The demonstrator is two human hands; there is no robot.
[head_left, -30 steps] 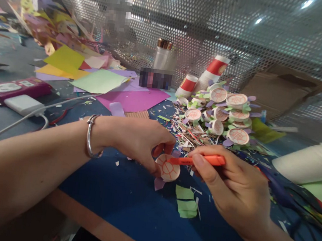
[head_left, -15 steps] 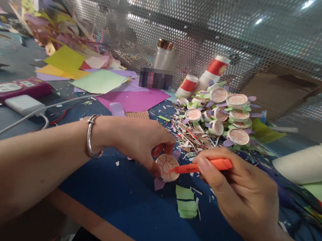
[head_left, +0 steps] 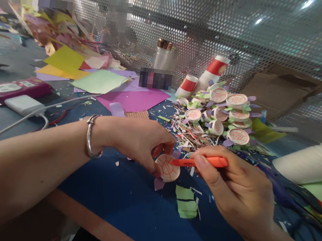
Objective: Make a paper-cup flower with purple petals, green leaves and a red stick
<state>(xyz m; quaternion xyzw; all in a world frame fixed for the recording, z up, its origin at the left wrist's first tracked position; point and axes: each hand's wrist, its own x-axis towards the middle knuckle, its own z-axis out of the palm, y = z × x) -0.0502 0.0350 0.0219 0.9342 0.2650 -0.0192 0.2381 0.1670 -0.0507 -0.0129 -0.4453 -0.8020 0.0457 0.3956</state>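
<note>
Between thumb and fingers, my left hand (head_left: 143,142) pinches a cut-off paper cup bottom (head_left: 168,170) low over the blue table. Orange lines mark its round pale face, and purple paper tabs stick out from its edge. My right hand (head_left: 237,188) grips an orange marker (head_left: 203,162), whose tip meets the upper part of that face. Green paper scraps (head_left: 186,202) lie on the table just below. Beyond my hands is a pile of similar decorated cup bottoms (head_left: 220,114) with green and purple tabs.
Stacked paper cups (head_left: 214,70) lean behind the pile, and a large white cup stack (head_left: 314,159) lies at right. Coloured paper sheets (head_left: 135,100) spread toward the back left. A purple box (head_left: 21,87) and white adapter (head_left: 24,104) with its cable sit left. Perforated metal panels rise behind.
My right hand has shifted slightly left and up, bringing the marker tip from the right side of the cup bottom's face to its upper part. My left hand stays put.
</note>
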